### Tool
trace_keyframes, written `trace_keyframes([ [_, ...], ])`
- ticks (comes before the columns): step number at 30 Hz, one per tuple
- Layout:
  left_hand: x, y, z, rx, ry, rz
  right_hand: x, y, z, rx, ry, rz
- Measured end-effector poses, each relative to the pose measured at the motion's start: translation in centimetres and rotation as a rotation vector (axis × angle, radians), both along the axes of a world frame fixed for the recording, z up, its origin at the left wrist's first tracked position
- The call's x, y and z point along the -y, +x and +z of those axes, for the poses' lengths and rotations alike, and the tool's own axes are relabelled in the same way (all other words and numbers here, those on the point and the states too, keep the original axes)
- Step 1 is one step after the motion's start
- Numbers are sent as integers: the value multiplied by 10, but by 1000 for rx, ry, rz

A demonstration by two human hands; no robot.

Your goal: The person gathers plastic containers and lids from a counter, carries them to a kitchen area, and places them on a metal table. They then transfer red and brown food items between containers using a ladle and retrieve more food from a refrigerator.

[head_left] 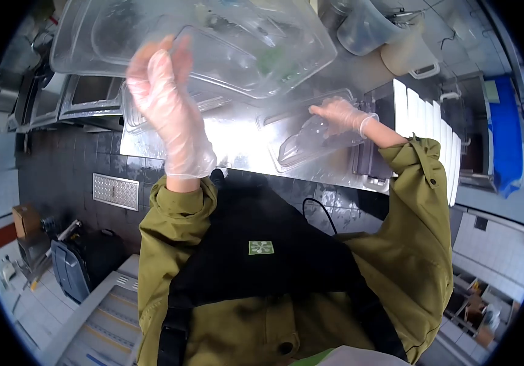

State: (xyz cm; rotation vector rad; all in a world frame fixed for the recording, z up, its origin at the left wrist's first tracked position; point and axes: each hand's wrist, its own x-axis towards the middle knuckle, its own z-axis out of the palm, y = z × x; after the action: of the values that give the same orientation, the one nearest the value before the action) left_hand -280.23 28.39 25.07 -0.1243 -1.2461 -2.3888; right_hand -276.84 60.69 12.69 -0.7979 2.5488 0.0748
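My left hand, in a clear plastic glove, is raised in front of a large clear plastic container at the top; its fingers are bent and blurred, and contact with the container cannot be made out. On the right, my right hand, also gloved, is closed on a clear plastic piece. That piece is over a clear lid lying on the steel table. Another clear lid lies behind my left wrist.
White upright panels stand at the table's right end. Clear pitchers are at the back right. A blue cloth hangs far right. At the lower left is a dark case on the floor.
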Motion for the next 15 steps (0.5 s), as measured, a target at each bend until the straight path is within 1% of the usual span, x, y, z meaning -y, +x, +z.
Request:
trace_keyframes([
  [2, -12, 5, -2, 28, 47, -5, 6, -11, 11, 163, 37, -13],
  [5, -26, 13, -7, 98, 77, -9, -3, -18, 13, 145, -29, 71],
  [8, -36, 20, -21, 120, 108, 0, -16, -16, 19, 37, -150, 67],
  [11, -43, 26, -29, 147, 114, 17, -31, -15, 14, -124, -322, 138],
  [14, -43, 31, -29, 163, 94, 33, -31, -12, 35, -45, -283, 95],
  [15, -42, 31, -29, 163, 86, 36, -33, -12, 34, -38, -278, 85],
])
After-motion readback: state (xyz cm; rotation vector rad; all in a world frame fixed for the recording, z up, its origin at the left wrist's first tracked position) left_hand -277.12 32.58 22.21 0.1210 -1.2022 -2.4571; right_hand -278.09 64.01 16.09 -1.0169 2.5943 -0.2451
